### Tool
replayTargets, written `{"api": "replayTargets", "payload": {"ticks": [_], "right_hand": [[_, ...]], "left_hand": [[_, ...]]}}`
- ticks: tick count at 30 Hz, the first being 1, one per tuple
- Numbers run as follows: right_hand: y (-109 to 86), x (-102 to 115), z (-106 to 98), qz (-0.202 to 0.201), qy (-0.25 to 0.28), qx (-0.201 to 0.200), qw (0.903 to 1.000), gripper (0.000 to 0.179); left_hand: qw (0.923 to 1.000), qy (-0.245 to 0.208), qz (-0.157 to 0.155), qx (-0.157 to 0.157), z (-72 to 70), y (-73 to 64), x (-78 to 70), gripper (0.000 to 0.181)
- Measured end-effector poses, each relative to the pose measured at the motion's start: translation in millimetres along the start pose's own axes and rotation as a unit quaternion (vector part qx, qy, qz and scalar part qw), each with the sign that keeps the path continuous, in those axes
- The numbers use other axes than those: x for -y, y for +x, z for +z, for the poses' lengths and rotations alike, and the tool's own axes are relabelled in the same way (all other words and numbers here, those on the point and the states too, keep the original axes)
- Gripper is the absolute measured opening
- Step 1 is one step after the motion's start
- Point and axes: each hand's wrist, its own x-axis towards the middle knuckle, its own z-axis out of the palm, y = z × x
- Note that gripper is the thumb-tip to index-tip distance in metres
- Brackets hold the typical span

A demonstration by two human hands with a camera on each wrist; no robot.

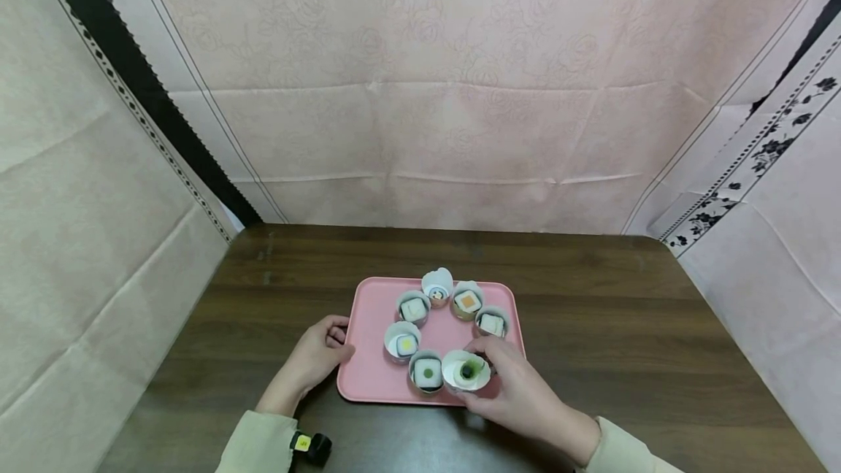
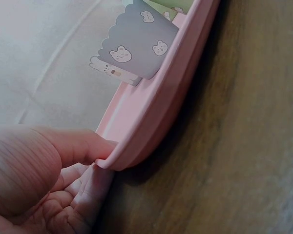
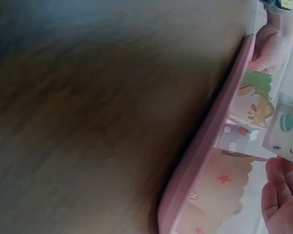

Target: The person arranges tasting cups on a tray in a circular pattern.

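A pink tray [image 1: 368, 379] lies on the wooden table, bearing several small scalloped paper cups with food-like pieces inside. My left hand [image 1: 317, 355] pinches the tray's left rim; in the left wrist view the thumb is over the edge and fingers are below it. At the tray's front right, my right hand [image 1: 509, 389] grips a white paper cup [image 1: 448, 374] with a green, dark-centred piece [image 1: 471, 366] in it. In the right wrist view this paper cup [image 3: 285, 127] appears raised above its neighbours. Beside it stands a cup with a green-dotted white piece [image 1: 428, 373].
More cups, such as one with a yellow-topped piece [image 1: 406, 345] and one with an orange-topped piece [image 1: 468, 301], form a ring on the tray. Brown table [image 1: 611, 334] surrounds the tray. Pale cloth [image 1: 420, 130] hangs behind and at both sides.
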Motion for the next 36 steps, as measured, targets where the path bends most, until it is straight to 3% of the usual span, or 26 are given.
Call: {"api": "replayTargets", "payload": {"ticks": [8,15,23,36], "right_hand": [[0.8,-3.1,0.9,0.006,-0.055,-0.002,0.9984,0.05],[1.2,-2.9,-0.5,-0.018,-0.062,-0.002,0.9979,0.05],[-0.2,-1.0,-0.8,-0.008,-0.079,0.001,0.9969,0.046],[-2.6,-1.7,-1.8,-0.026,-0.097,-0.01,0.9949,0.047]], "left_hand": [[1.0,0.001,-0.002,0.001,-0.4,-0.1,-0.6,0.047],[1.0,-0.001,-0.001,0.0,0.0,0.1,-1.2,0.047],[1.0,-0.003,-0.002,0.001,0.1,-0.1,-1.4,0.047],[1.0,0.004,-0.001,0.001,0.2,0.4,0.5,0.046]]}}
